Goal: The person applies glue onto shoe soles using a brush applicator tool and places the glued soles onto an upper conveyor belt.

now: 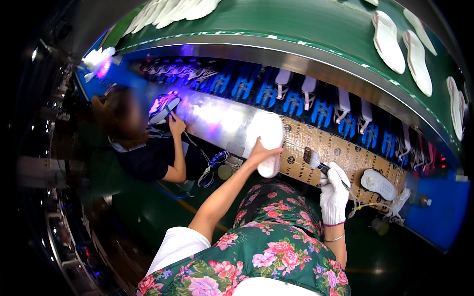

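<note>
My bare left hand (pixel 260 151) is closed on a white shoe sole (pixel 270 132), thumb and fingers spanning its narrower part. The sole sits over the join between the bare metal shelf and the printed covering. In a white knit glove, my right hand (pixel 334 195) is wrapped round the dark handle of a flat brush (pixel 313 159). Its pale bristles point left toward the sole, apart from it. Beyond the glove to the right, a grey-white sole (pixel 378 184) lies on the brown printed covering (pixel 340 153). A thin cord hangs beside the glove.
A green conveyor belt (pixel 296 24) carries several white soles (pixel 388 42). Below it, a rack of blue holders (pixel 266 93) bears shoe uppers (pixel 309 89). At left, a co-worker (pixel 148 158) holds a shoe (pixel 164 106) and a thin tool near purple light. Blue panel (pixel 442 209) at right.
</note>
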{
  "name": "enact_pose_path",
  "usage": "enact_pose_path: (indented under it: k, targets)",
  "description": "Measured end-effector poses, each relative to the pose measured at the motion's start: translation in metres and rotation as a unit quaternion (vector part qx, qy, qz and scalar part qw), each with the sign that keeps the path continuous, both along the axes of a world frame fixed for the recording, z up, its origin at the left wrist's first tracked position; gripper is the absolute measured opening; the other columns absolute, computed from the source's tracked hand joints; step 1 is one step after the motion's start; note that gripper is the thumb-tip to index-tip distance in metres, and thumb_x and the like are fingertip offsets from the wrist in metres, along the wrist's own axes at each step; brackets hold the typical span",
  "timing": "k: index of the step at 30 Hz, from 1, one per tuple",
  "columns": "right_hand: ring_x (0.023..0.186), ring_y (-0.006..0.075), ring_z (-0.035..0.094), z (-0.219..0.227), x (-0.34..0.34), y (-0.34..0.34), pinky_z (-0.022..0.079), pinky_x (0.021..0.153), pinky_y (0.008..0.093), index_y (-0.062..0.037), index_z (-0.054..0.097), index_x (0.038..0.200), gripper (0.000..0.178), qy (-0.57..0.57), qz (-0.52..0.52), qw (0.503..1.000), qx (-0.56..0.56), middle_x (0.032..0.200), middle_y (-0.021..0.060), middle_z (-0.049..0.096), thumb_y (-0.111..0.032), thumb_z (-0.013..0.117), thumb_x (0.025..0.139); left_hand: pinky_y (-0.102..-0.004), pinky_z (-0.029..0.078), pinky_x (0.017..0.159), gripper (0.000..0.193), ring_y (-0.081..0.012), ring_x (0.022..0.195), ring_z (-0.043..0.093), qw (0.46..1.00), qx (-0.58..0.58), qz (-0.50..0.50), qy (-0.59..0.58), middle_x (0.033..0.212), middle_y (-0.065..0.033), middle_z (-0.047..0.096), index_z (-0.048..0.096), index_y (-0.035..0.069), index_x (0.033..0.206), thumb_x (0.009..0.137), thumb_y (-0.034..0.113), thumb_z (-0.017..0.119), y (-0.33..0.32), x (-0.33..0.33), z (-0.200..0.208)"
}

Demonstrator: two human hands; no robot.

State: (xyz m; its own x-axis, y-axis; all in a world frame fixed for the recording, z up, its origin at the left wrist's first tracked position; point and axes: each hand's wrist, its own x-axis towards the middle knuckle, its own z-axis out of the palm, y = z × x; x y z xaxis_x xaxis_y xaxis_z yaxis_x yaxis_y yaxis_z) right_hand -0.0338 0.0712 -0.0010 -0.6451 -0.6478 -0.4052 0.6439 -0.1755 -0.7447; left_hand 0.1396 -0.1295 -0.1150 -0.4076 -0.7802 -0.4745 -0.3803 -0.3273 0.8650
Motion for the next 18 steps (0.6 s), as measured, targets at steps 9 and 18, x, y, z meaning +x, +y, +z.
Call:
enact_pose_path:
  k: [9,18]
  targets:
    - [0.085,0.0177,0.063,0.048,0.005,-0.006,0.05,0.071,0.0269,0.0022,0.059,0.118,0.031,-0.012,0.085,0.991,-0.105,0.107,0.0123,0.067,-0.007,0.062,0.088,-0.0369,0.053,0.095,0.064,-0.0194,0.111,0.06,0.824,0.395,-0.047,0.404,0.126,-0.008,0.057,0.034,0.012,0.143,0.088,0.01,0.067,0.076,-0.033,0.085]
    - [0.091,0.0236,0.066,0.078,0.008,0.001,0.053,0.079,0.0314,0.0075,0.064,0.105,0.025,0.026,0.063,0.991,-0.112,0.104,0.0169,0.068,0.003,0.065,0.081,-0.0448,0.045,0.105,0.077,-0.0266,0.121,0.057,0.757,0.423,-0.071,0.493,0.139,-0.0117,0.051,0.035,0.01,0.146,0.088,0.051,0.064,0.085,-0.036,0.109]
